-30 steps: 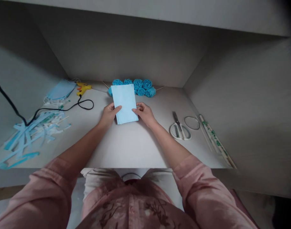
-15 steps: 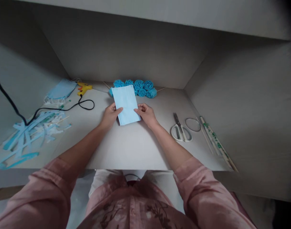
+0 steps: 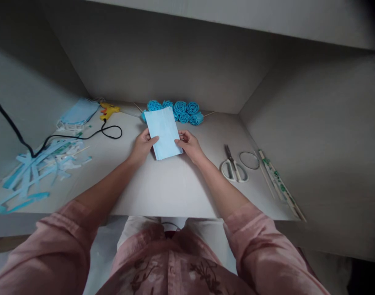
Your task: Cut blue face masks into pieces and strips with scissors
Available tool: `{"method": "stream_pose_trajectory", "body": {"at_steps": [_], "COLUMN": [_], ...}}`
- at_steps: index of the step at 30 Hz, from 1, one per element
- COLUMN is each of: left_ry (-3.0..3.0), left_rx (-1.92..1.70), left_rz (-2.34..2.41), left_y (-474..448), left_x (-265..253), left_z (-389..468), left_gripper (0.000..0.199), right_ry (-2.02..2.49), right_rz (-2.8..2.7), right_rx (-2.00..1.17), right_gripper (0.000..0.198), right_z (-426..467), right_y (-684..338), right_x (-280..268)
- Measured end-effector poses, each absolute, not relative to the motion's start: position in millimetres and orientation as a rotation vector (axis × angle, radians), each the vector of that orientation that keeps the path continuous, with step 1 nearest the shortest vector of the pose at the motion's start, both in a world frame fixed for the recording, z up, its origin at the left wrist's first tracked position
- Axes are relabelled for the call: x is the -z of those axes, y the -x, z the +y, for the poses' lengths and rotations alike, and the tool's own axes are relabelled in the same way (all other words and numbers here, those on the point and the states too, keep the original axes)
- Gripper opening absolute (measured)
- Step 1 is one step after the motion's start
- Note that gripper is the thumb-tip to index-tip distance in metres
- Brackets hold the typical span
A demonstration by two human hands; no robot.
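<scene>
Between my two hands is a stack of light blue rectangular sheets (image 3: pixel 163 133), tilted up with its broad face toward me. My left hand (image 3: pixel 143 144) grips its left edge, thumb on the front and fingers behind. On the opposite edge, my right hand (image 3: pixel 190 144) pinches the sheets in the same way, its thumb near the lower right corner. Behind the stack lie several blue rosette flowers (image 3: pixel 180 107) on thin sticks, partly covered by the sheets.
To the left are a yellow glue gun (image 3: pixel 109 110) with a looping black cord (image 3: pixel 67 137), a pile of blue face masks (image 3: pixel 80 111) and cut strips (image 3: pixel 32 172). White-handled scissors (image 3: pixel 233 168), a wire ring (image 3: pixel 249 160) and wrapped sticks (image 3: pixel 281 184) lie right. Walls enclose the table.
Both hands keep their hold on the sheets, which look almost unchanged in position. The whole view has shifted very slightly.
</scene>
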State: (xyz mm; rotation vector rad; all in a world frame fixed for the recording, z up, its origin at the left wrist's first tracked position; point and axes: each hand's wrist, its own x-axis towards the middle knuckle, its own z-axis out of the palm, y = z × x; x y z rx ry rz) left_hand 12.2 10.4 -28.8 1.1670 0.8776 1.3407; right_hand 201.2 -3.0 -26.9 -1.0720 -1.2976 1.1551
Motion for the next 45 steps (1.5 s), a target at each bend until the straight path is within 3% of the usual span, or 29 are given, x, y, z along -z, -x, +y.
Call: {"method": "stream_pose_trajectory", "body": {"at_steps": [14,25,32,36,40,45], "left_ry": [-1.181,-1.160,-1.332,-1.567,-1.960,-2.206], "left_rx": [-1.268,-1.328,-1.116,-0.989,-0.975,-0.891], "left_rz": [0.896,0.888,0.894,0.885,1.085,1.376], "left_y": [-12.3,-3.0,2.7,12.7,21.1,17.9], "left_x": [25.5,32.1,25.5,23.0,23.9,29.9], "left_z": [7.2,15.7,16.7,23.9,27.6,23.9], "left_gripper": [0.050,0.042,0.051,0.061,0.061,0.063], "right_ry": [1.100,0.976,1.151,1.216,1.249,1.401], "right_rz": [-1.305,-1.337,-1.208,-1.189,-1.215,-1.454], "right_rx": [-1.080,-1.700,-1.352,-1.321,-1.335,-1.018], "right_gripper": [0.031,0.050,0.041,0.037,0.026,0.010], "right_z": [-2.4,-16.4,-9.7,-4.9,-6.2,-7.0], "right_y": [-203.2,-201.4,-203.0,-204.7,-200.2,-198.3], "right_x": [19.3,14.1,13.2,19.8,26.1,32.1]}}
